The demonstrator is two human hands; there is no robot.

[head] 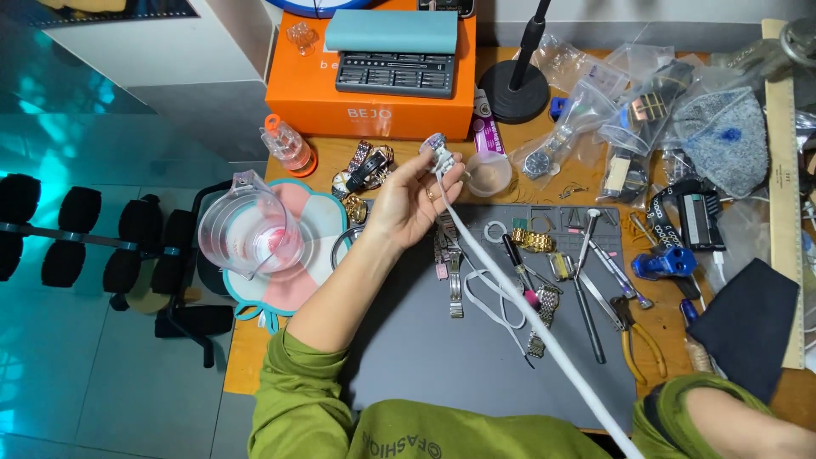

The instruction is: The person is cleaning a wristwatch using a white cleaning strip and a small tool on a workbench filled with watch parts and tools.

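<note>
Left hand lifts a small watch case above the grey work mat.

The left hand [410,200] is raised palm up, its fingers curled loosely, with thumb and fingertips pinching a small silvery round watch case [437,154] that has a long white strap [527,310] trailing down toward the body. The case sits just above the upper left corner of the grey rubber work mat [442,357], beside a small clear plastic cup [490,173]. The right hand is out of view; only its green sleeve [671,408] shows at the mat's lower right.
</note>
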